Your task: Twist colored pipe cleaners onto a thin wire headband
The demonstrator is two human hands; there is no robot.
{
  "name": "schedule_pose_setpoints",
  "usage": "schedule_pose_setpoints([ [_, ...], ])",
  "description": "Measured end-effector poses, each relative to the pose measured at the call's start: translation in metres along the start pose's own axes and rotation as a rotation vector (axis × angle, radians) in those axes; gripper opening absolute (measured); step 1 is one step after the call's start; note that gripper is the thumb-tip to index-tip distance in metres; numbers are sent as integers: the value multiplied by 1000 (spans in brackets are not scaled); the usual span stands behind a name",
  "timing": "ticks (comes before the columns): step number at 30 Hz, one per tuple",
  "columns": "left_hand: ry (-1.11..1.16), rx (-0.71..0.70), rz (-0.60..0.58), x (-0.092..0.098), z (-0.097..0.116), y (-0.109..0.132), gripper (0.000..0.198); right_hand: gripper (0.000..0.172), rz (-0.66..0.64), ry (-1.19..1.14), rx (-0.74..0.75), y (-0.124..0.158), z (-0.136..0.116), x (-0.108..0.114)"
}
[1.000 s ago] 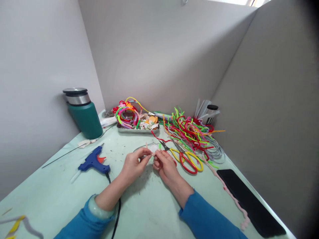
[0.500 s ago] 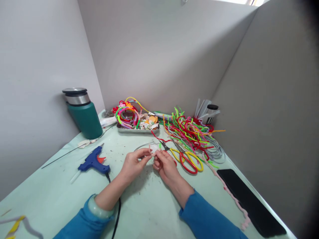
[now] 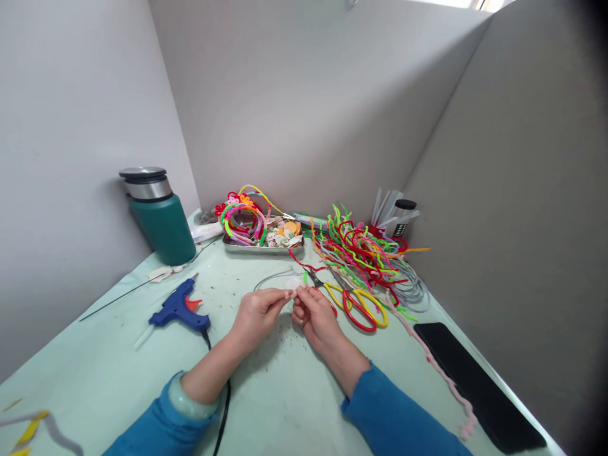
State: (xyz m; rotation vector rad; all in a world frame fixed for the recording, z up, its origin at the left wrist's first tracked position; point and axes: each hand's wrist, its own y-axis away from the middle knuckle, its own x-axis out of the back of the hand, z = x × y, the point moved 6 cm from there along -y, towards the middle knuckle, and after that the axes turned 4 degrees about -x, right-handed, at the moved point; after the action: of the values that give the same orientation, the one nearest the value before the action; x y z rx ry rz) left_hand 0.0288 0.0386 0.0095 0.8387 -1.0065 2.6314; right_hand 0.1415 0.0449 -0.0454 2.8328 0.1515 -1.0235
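My left hand (image 3: 256,313) and my right hand (image 3: 316,313) meet over the middle of the pale green table (image 3: 118,367). Both pinch a small pale pink piece (image 3: 293,288) between their fingertips; it looks like a bit of pipe cleaner. A thin grey wire hoop (image 3: 272,278) lies just beyond my left fingers. Two pairs of scissors, one with red handles (image 3: 356,311) and one with yellow handles (image 3: 369,307), lie right of my right hand.
A blue glue gun (image 3: 178,307) with a black cord lies at the left. A green flask (image 3: 159,215) stands at the back left. A metal tray (image 3: 259,244) of trinkets, a heap of coloured pipe cleaners (image 3: 361,250), a black phone (image 3: 475,380) and a pink pipe cleaner (image 3: 441,373) are nearby.
The pink end that stuck up above my fingers a second ago is now folded down between them. My hands stay in the same place.
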Motion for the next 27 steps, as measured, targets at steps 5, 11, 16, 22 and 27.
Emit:
schedule_pose_setpoints([
  [5, -6, -67, 17, 1, 3, 0, 25, 23, -1, 16, 7, 1, -1, -1],
  [11, 101, 37, 20, 2, -1, -1, 22, 23, 8, 15, 3, 1, -1, 0],
  [16, 225, 281, -2, 0, -14, 1, 33, 22, -10, 20, 13, 1, -1, 0],
  [22, 293, 368, -147, -11, -19, 2, 33, 24, -16, 90, 23, 2, 0, 0],
  [27, 202, 337, -187, -12, -17, 3, 39, 25, -13, 90, 26, 2, 0, 0],
])
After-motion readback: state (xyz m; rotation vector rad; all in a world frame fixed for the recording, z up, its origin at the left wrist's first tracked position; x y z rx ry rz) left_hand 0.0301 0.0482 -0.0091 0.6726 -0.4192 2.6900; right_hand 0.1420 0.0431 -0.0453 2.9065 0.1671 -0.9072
